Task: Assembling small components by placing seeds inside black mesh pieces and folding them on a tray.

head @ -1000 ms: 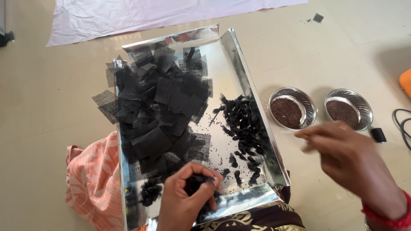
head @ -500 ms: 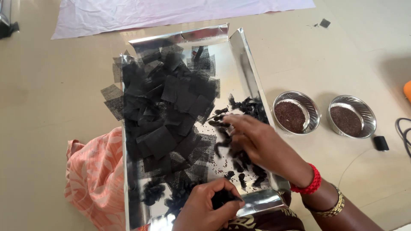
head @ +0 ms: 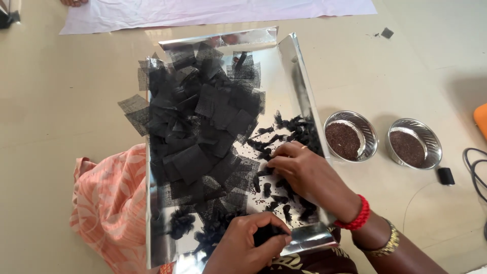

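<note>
A shiny silver tray lies on the floor, filled with several black mesh squares on its left and small black bundles on its right. My left hand is at the tray's near edge, fingers closed around a black bundle. My right hand, with a red bangle and a gold one on the wrist, rests palm down on the tray's right side, fingertips touching small black bundles there.
Two small steel bowls of dark brown grains stand to the right of the tray. An orange patterned cloth lies at the left. A white sheet is spread at the back. A black cable lies at far right.
My right hand has come from above the floor near the bowls into the tray and now rests on the black bundles. My left hand stays at the near edge.
</note>
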